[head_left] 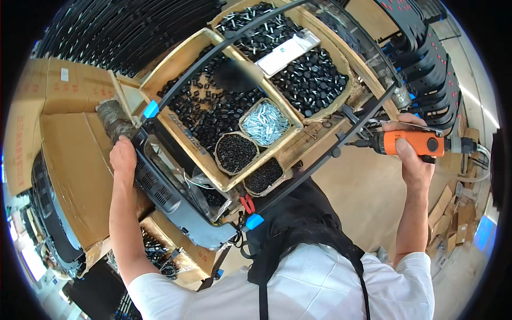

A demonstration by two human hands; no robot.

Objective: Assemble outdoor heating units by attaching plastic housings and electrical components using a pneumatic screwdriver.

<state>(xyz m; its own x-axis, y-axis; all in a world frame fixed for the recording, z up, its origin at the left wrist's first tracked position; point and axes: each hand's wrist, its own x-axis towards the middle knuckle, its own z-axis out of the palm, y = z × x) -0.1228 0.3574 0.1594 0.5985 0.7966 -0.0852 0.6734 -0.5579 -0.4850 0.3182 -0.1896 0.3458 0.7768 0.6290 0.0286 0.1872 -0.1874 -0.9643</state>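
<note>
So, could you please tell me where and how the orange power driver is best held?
The orange power driver is probably best held around its thick body, coming from the near side, as the right hand does: it lies sideways, its narrow dark tip points left, and the pale hose leaves the right end.

Tan floor (pixel 354 186) is exposed right of centre; cardboard scraps (pixel 442 209) are strewn farther right. Left side is filled by brown cartons (pixel 72 165). Black parts (pixel 128 32) are stacked upper left. Bright strip (pixel 478 101) is seen far right; white glare (pixel 33 261), source unclear, lower left.
</note>
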